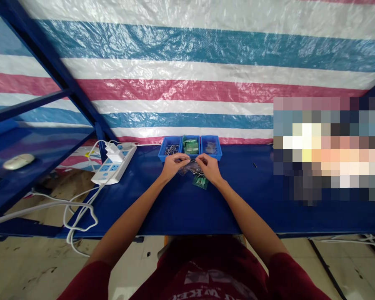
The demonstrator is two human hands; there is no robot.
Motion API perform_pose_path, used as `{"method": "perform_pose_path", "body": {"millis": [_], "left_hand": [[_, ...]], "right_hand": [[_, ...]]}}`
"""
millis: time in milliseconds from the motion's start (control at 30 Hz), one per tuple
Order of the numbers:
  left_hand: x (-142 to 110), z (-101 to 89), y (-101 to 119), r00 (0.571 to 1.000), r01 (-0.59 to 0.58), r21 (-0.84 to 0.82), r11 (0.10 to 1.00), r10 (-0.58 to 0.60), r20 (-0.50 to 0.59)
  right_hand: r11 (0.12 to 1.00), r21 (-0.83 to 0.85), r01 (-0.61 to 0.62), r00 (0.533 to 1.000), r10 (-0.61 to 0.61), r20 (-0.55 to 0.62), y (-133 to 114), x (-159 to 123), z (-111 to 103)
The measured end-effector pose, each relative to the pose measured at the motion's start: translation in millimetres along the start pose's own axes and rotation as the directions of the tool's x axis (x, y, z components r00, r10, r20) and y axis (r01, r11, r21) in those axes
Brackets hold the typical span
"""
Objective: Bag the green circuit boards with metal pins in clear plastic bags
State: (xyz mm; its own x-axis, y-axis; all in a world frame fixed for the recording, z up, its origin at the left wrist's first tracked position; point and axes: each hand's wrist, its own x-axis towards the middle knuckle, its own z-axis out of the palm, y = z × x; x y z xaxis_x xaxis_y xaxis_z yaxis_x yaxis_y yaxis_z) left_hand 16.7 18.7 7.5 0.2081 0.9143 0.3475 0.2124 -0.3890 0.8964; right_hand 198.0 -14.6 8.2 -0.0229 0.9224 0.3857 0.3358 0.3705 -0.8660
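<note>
My left hand (174, 163) and my right hand (208, 166) are close together in front of the blue bins, fingertips pinched. Between them runs a thin, light-coloured piece (192, 158), gripped at both ends; it is too small to name. Under my hands lies a small heap of clear packets (193, 167) and slim metallic pieces (199, 175). A green packet (200, 182) rests just below, beside my right hand. Behind are three joined bins: the left bin (161, 154) has dark metallic pieces, the middle bin (201, 143) green packets, the right bin (219, 151) clear packets.
A white power strip (114, 168) with a plugged-in adapter (114, 152) sits on the left of the blue table (175, 212), its cables (81, 208) hanging over the edge. A small dark piece (255, 165) lies right. A blurred patch covers the far right. Striped sheeting (187, 91) hangs behind.
</note>
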Motion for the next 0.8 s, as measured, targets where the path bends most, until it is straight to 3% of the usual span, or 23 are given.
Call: {"method": "perform_pose_path", "body": {"millis": [433,800], "left_hand": [[-3.2,1.3,3.7,0.999,-0.036,0.093,0.995,0.034,0.024],[-1.5,3.1,8.9,1.0,0.014,-0.073,0.997,-0.016,-0.017]], "right_hand": [[0.998,-0.032,0.061,0.998,-0.061,0.004,-1.5,-2.6,-0.8],[0.999,0.037,-0.017,1.0,0.018,-0.019,4.3,-2.6,2.7]]}}
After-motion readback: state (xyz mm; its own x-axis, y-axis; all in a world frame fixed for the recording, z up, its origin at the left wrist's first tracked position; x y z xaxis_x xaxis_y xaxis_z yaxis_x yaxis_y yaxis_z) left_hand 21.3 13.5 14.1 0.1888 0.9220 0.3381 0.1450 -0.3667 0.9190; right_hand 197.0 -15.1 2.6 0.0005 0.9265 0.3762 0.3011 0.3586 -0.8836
